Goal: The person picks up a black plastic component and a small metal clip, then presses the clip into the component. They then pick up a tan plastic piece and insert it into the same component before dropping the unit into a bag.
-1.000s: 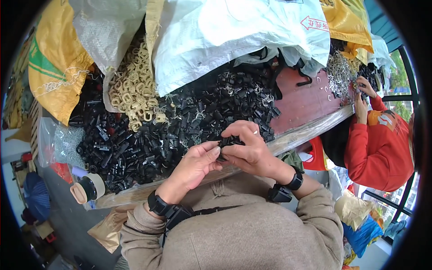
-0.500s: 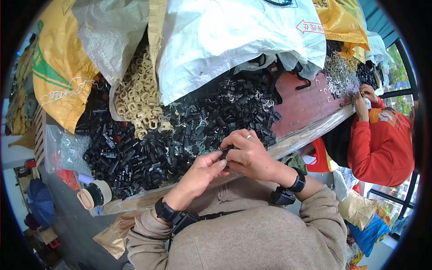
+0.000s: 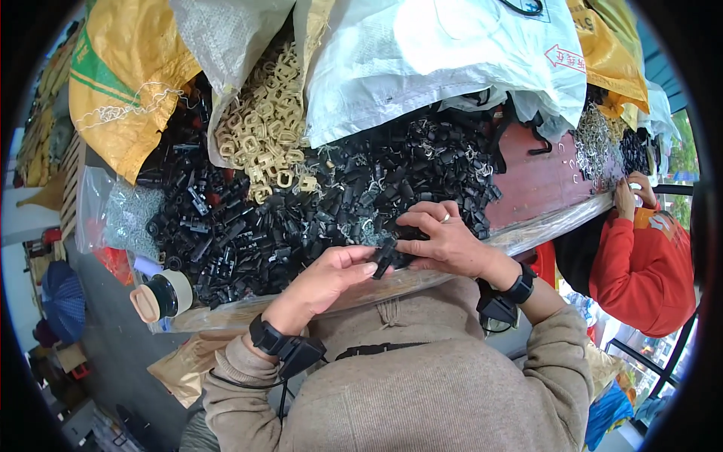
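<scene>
A small black plastic part [image 3: 383, 259] is pinched between the thumb and fingers of my left hand [image 3: 325, 277], just over the table's near edge. My right hand [image 3: 449, 246] comes in from the other side, its fingers apart and the tips at the upper right of the part. Whether those tips press on it or only lie beside it is hard to see. Beneath and beyond both hands spreads a heap of similar black plastic parts [image 3: 248, 252], mixed with small metal pieces.
Cream plastic rings [image 3: 263, 143] spill from a sack behind the heap. A white sack [image 3: 444, 83] and yellow sack [image 3: 135, 60] stand beyond. At left are a clear bag of screws [image 3: 129, 218] and a lidded jar [image 3: 175, 292]. A person in red [image 3: 644, 264] works at far right.
My right hand has drawn away to the right and its fingers have spread. The black part, earlier mostly hidden between both hands, now shows in my left hand. The view has shifted slightly.
</scene>
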Available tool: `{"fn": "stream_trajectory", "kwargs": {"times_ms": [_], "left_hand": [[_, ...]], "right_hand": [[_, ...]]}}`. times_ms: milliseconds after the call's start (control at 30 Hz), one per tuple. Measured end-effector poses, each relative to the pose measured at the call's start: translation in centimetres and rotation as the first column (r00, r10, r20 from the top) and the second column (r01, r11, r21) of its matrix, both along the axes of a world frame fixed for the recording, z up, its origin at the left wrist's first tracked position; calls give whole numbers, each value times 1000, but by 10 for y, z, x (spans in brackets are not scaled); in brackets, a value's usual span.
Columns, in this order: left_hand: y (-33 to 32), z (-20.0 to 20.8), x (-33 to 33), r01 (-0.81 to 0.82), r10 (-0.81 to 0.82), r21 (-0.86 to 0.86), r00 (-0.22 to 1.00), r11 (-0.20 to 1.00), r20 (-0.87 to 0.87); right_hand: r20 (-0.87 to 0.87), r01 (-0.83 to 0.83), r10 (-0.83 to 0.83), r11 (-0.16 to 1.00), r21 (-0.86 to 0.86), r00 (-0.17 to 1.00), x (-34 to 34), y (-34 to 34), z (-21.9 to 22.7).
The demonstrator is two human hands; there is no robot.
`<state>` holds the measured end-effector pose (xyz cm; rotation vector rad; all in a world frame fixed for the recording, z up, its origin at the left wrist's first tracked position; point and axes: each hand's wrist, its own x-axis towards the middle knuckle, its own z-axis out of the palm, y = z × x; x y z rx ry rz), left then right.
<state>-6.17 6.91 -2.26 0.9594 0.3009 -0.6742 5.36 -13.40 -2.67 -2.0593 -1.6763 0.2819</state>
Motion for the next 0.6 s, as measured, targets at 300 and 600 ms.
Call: {"fn": "stream_trajectory", "kwargs": {"times_ms": [300,600], "left_hand": [[-7,-6,29,-9,10,21,1000,1000,-21],[6,-13,16,-165,170,-94,985,982,40]], "right_hand": [[33,-56,56,998,-8,998,24,6,-15],[155,89,-105,990,108,982,34,10,-10]]}}
